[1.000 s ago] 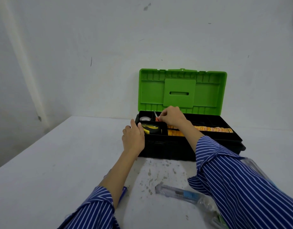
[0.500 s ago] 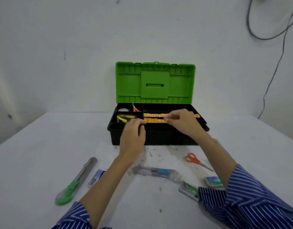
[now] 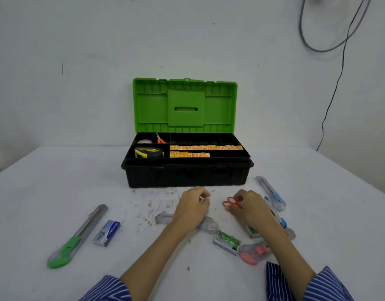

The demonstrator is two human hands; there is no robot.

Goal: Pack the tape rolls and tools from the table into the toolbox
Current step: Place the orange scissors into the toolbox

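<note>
Two hands over a white table, everything else ranged around them. Largest: black toolbox at the table's far middle, green lid upright and open. In its top tray, yellow-and-black tape measure front left, pale tape roll behind it, small orange scissors just beside that, two rows of yellow-orange packets to the right. On the table, left: long green-handled utility knife, small blue box just beside it. Right: clear blue-slider cutter near the toolbox corner, small green box, pink clear-cased cutter nearer the body. Left hand hovering above another clear cutter, fingers curled, apparently grasping nothing, though blur leaves that unsure. Right hand down at red-handled scissors, fingertips pinching the handles, the scissors lying on the table in front of the toolbox, not yet packed.
</note>
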